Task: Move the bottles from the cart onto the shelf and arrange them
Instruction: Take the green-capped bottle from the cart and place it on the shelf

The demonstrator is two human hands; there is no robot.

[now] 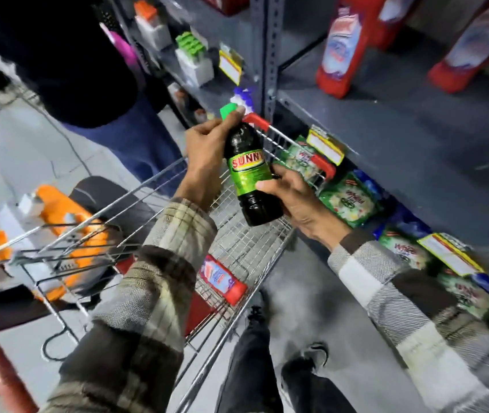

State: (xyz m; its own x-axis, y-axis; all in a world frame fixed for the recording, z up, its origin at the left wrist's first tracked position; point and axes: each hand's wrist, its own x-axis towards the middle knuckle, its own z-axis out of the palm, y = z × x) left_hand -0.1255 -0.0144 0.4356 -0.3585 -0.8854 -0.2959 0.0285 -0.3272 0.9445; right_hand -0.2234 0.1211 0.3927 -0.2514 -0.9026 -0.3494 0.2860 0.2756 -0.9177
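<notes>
Sunny bottle, dark drink, green label and green cap, is up out of the cart and held over its far end, tilted with the cap toward 11 o'clock. My left hand wraps the neck and shoulder, fingers closed just under the cap. My right hand cups the base from 4 o'clock, thumb pressed across the lower label. Both grips closed on the same bottle; nothing else in either hand.

Step in hand, as I read it: the carry from cart to shelf, mid-transfer, not yet placed.

Grey shelf lies at 2 o'clock from the bottle. Bare deck there, with red-and-white bottles standing further back at 1 o'clock. Green packets fill the tier below, at 4 o'clock.

One red-capped bottle lies flat in the cart at 6 o'clock, waiting its turn.

Next move calls for swinging the bottle toward 2 o'clock, righting it, and setting the base down flat with the label facing out. Left hand could let go once the right hand has the weight.
</notes>
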